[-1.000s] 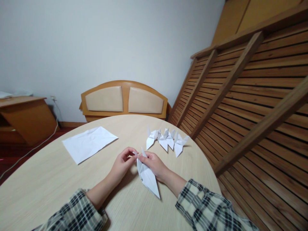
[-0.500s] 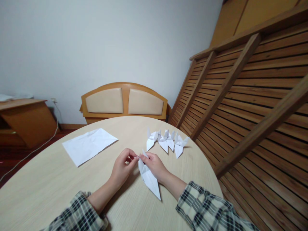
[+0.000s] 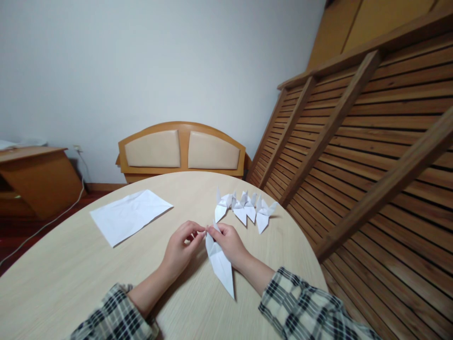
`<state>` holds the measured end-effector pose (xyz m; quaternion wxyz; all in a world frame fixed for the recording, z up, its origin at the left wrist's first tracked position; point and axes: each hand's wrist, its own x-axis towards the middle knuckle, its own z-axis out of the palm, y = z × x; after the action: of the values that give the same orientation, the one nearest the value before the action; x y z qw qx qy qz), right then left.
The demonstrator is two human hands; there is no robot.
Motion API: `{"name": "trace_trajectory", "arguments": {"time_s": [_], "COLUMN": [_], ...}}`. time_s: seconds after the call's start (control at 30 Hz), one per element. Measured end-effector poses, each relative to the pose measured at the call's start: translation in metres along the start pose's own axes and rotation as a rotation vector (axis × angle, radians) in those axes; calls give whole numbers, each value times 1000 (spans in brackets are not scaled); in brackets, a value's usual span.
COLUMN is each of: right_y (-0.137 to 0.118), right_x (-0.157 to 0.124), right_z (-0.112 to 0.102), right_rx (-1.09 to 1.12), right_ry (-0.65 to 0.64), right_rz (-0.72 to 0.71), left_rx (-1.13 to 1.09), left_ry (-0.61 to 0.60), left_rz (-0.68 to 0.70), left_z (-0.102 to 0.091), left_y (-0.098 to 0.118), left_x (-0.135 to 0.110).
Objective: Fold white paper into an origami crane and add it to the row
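A headboard (image 3: 184, 147) with 2 cream panels (image 3: 153, 149) stands before a pale wall (image 3: 159, 61), near slatted woodwork (image 3: 354, 141).

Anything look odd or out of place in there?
Only the slatted wooden panel right of the table: it stands slanted, as if propped up. The folded paper being held shows no obvious tear.

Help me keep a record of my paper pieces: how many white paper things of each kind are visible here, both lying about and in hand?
Small folded white paper figures with pointed tips: 4
Flat white rectangular paper sheet: 1
Long, pointed, folded white paper piece in the hands: 1
Total: 6
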<state>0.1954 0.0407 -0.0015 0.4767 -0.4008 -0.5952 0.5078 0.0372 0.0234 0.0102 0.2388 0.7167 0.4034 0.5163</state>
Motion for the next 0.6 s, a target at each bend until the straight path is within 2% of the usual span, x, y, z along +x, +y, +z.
{"name": "trace_trajectory", "arguments": {"time_s": [0.17, 0.6], "right_y": [-1, -4], "right_x": [0, -1], "right_z": [0, 1], "right_rx": [-51, -169], "right_ry": [26, 90], "right_rz": [-38, -97], "left_rx": [9, -26], "left_ry": [-4, 6], "left_rz": [1, -102], "left_z": [0, 4], "left_y": [-1, -2], "left_x": [0, -2]}}
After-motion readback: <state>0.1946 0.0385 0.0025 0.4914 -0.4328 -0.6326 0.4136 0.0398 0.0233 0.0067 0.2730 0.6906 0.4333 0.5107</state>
